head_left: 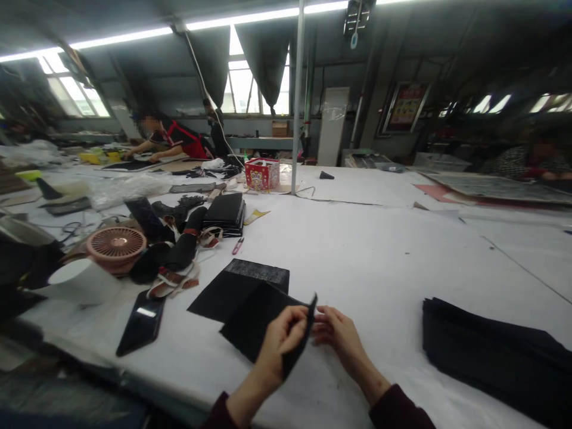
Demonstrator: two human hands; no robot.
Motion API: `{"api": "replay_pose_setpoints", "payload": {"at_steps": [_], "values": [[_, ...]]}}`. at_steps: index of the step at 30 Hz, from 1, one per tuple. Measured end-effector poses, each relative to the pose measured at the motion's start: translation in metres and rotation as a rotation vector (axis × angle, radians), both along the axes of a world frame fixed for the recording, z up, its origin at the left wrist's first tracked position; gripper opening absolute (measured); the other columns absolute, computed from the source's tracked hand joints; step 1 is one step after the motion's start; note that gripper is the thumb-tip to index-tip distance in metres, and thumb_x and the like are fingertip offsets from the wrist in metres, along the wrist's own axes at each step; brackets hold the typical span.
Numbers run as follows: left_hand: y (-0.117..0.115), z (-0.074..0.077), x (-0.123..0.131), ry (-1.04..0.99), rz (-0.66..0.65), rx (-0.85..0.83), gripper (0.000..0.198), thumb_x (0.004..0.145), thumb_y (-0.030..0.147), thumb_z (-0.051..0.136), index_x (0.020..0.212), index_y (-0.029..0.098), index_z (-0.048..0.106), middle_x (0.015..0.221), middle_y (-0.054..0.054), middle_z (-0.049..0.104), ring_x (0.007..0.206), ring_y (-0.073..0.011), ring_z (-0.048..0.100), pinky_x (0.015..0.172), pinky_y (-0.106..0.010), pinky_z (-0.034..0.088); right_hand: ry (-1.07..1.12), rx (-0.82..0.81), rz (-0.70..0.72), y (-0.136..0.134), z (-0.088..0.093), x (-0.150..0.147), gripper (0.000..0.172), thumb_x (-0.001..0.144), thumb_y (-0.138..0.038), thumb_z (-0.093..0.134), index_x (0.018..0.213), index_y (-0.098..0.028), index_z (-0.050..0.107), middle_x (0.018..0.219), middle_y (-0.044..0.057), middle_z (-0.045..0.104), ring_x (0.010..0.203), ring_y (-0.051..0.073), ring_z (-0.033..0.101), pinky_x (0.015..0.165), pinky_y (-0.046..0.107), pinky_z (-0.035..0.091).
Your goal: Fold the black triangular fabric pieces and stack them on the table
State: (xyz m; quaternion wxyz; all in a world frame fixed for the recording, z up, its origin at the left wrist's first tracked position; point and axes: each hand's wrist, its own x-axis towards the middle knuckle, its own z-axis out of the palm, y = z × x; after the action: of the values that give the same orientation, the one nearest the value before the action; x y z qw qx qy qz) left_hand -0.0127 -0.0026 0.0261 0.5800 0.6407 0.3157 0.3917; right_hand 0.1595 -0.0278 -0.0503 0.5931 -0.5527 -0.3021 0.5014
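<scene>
My left hand (282, 333) is closed on the right edge of a black fabric piece (252, 319), which stands lifted off the table there. The piece's left part overlaps a second black fabric piece (218, 295), which has a greyish strip along its far edge. My right hand (337, 333) is just right of the lifted edge, its fingers slightly bent and apart. Its fingertips are close to the fabric; whether they touch it I cannot tell. A pile of black fabric pieces (491, 351) lies farther right.
On the white table (357, 250), a phone (142, 322), a pink fan (117, 244), strap scraps and pink thread snips (238, 245) lie left. Beyond are a black stack (223, 211), a red box (262, 174) and a pole (297, 119). A co-worker (179, 137) leans over at far left.
</scene>
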Motion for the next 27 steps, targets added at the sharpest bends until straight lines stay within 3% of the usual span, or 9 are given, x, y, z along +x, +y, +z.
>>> {"api": "replay_pose_setpoints", "payload": {"at_steps": [2, 4, 6, 8, 12, 17, 20, 27], "values": [[-0.029, -0.021, 0.035, 0.107, -0.150, 0.176, 0.012, 0.091, 0.026, 0.048, 0.088, 0.017, 0.057, 0.105, -0.005, 0.064, 0.096, -0.0171, 0.060, 0.087, -0.029, 0.046, 0.216, -0.128, 0.007, -0.026, 0.005, 0.025, 0.057, 0.080, -0.063, 0.065, 0.106, -0.012, 0.062, 0.086, 0.010, 0.068, 0.073, 0.021, 0.066, 0.061, 0.029, 0.053], [-0.045, -0.034, 0.053, 0.255, -0.290, 0.406, 0.012, 0.088, 0.018, 0.049, 0.096, 0.019, 0.058, 0.113, -0.004, 0.063, 0.105, -0.0178, 0.057, 0.094, -0.031, 0.044, 0.275, -0.202, 0.000, -0.049, 0.009, 0.050, 0.055, 0.083, -0.061, 0.064, 0.108, -0.012, 0.061, 0.086, 0.011, 0.068, 0.078, 0.021, 0.066, 0.068, 0.028, 0.053], [-0.045, -0.041, 0.056, 0.419, -0.394, 0.620, 0.023, 0.086, 0.015, 0.051, 0.108, 0.022, 0.057, 0.121, -0.003, 0.060, 0.113, -0.0197, 0.053, 0.100, -0.035, 0.040, 0.262, -0.247, 0.008, -0.068, 0.013, 0.071, 0.049, 0.085, -0.056, 0.065, 0.109, -0.013, 0.059, 0.089, 0.010, 0.069, 0.077, 0.020, 0.067, 0.065, 0.027, 0.053], [-0.033, -0.045, 0.052, 0.588, -0.396, 0.756, 0.035, 0.086, 0.015, 0.053, 0.120, 0.024, 0.053, 0.129, -0.004, 0.056, 0.120, -0.0226, 0.049, 0.104, -0.040, 0.038, 0.191, -0.268, 0.043, -0.081, 0.017, 0.086, 0.045, 0.085, -0.052, 0.067, 0.109, -0.015, 0.058, 0.091, 0.009, 0.068, 0.073, 0.018, 0.066, 0.059, 0.024, 0.050], [-0.014, -0.051, 0.052, 0.817, -0.305, 0.825, 0.041, 0.085, 0.021, 0.058, 0.125, 0.023, 0.051, 0.133, -0.007, 0.053, 0.121, -0.0275, 0.047, 0.100, -0.046, 0.041, -0.025, -0.343, 0.100, -0.087, 0.024, 0.098, 0.042, 0.089, -0.046, 0.061, 0.117, -0.016, 0.055, 0.100, 0.011, 0.068, 0.073, 0.017, 0.066, 0.055, 0.024, 0.048], [-0.042, -0.057, 0.074, 0.816, -0.321, 0.838, 0.038, 0.084, 0.030, 0.061, 0.121, 0.022, 0.054, 0.129, -0.007, 0.055, 0.115, -0.0279, 0.050, 0.095, -0.046, 0.043, -0.692, -0.361, 0.178, -0.065, 0.029, 0.098, 0.034, 0.090, -0.032, 0.054, 0.116, -0.011, 0.061, 0.084, 0.009, 0.070, 0.071, 0.018, 0.064, 0.056, 0.024, 0.043], [-0.054, -0.056, 0.082, 0.800, -0.351, 0.836, 0.037, 0.085, 0.030, 0.060, 0.121, 0.021, 0.054, 0.127, -0.008, 0.056, 0.113, -0.0275, 0.050, 0.095, -0.045, 0.043, -0.865, -0.335, 0.156, -0.054, 0.028, 0.095, 0.030, 0.083, -0.028, 0.063, 0.108, -0.011, 0.067, 0.077, 0.006, 0.069, 0.074, 0.020, 0.064, 0.065, 0.027, 0.044], [-0.015, -0.048, 0.078, 0.848, -0.330, 0.917, 0.032, 0.086, 0.019, 0.054, 0.117, 0.020, 0.054, 0.121, -0.007, 0.057, 0.110, -0.0251, 0.051, 0.093, -0.042, 0.045, -1.131, -0.329, 0.030, -0.055, 0.015, 0.077, 0.022, 0.085, -0.023, 0.061, 0.105, -0.017, 0.068, 0.089, 0.008, 0.068, 0.089, 0.026, 0.060, 0.078, 0.034, 0.041]]}}
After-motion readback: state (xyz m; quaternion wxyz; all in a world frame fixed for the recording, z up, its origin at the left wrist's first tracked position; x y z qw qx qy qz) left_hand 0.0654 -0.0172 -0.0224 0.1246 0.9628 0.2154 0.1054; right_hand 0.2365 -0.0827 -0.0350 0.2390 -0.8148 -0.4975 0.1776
